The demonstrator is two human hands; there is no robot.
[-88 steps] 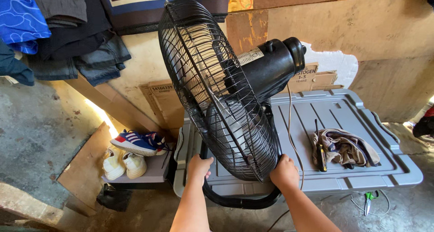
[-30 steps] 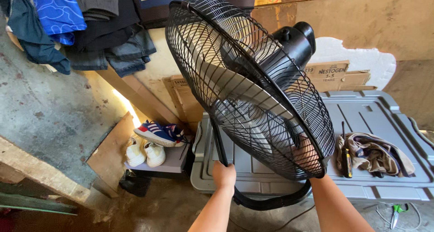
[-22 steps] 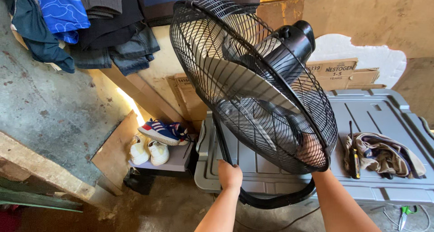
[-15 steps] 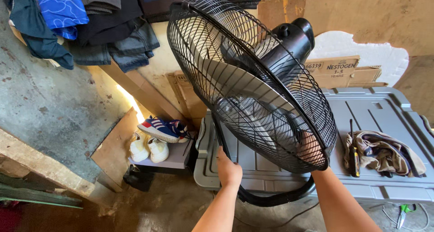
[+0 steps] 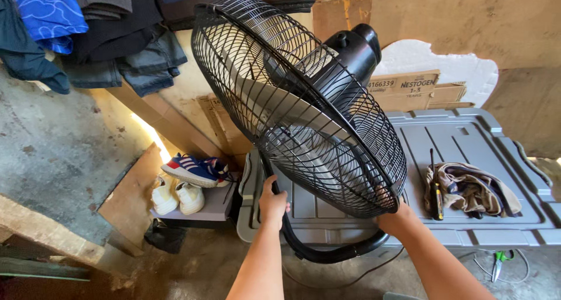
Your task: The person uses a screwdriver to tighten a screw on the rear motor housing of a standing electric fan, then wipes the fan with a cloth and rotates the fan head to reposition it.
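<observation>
Grey storage bin lid (image 5: 467,142), screwdriver (image 5: 435,186), crumpled cloth (image 5: 473,189), sneakers (image 5: 190,171), hanging clothes (image 5: 87,31), cardboard boxes (image 5: 409,89)

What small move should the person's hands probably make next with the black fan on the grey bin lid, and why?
Probably ease the fan upright: it is tilted on the grey lid, with the left hand on its curved stand and the right hand at the grille's lower rim.

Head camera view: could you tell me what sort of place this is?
Probably a home storage corner: rough concrete wall, hanging clothes, sneakers, a grey plastic storage bin under a black caged fan.
</observation>
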